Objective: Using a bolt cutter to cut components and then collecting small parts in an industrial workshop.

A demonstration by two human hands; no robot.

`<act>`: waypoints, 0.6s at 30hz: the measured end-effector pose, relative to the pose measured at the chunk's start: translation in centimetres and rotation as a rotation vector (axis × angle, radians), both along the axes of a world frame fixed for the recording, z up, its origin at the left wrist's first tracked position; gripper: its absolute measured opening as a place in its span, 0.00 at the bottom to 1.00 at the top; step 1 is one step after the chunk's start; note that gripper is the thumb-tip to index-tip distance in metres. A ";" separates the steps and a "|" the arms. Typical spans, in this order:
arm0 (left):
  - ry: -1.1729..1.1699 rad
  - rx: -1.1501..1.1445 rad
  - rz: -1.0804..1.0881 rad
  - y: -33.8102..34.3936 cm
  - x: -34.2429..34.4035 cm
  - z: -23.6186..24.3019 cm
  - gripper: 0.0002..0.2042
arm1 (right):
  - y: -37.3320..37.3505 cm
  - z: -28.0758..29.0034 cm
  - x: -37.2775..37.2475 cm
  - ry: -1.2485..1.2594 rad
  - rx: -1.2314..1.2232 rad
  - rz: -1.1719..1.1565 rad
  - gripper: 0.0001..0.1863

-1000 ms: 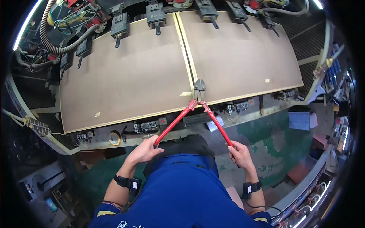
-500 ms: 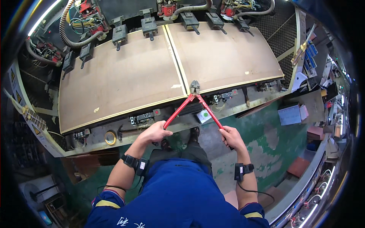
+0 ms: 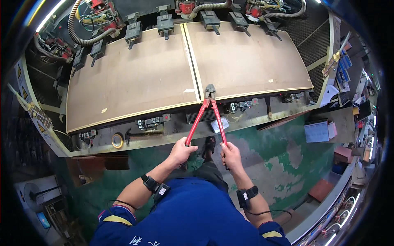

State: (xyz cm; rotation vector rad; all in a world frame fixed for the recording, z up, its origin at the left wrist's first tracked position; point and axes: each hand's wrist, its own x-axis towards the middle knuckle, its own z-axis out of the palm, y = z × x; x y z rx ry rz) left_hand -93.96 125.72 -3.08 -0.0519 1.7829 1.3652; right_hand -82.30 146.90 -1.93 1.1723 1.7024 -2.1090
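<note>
A red-handled bolt cutter (image 3: 209, 101) reaches forward from my hands, its grey jaws over the near edge of the boards. My left hand (image 3: 182, 151) is closed around the end of its left handle. Around the right handle's lower end my right hand (image 3: 232, 156) is wrapped. The jaws lie at the seam between the left brown board (image 3: 135, 82) and the right brown board (image 3: 250, 57). A dark strip between yellow edges (image 3: 191, 57) runs along that seam. Whether the jaws grip anything cannot be made out.
Dark clamps (image 3: 166, 26) line the boards' far edge, with ribbed hoses behind. On the near ledge lie a tape roll (image 3: 117, 140), a hammer (image 3: 141, 134) and small switch units (image 3: 154, 122). A blue box (image 3: 317, 131) is at right. Below is the green floor (image 3: 262, 164).
My hands have come closer together, the right one moving left, so the cutter's handles are less spread. The jaws stay near the seam. The view has shifted slightly.
</note>
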 end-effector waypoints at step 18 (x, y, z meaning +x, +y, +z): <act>0.392 -0.237 -0.406 5.0 -8.1 1.1 0.19 | 15.1 -5.1 -2.2 -0.044 -0.037 0.215 0.12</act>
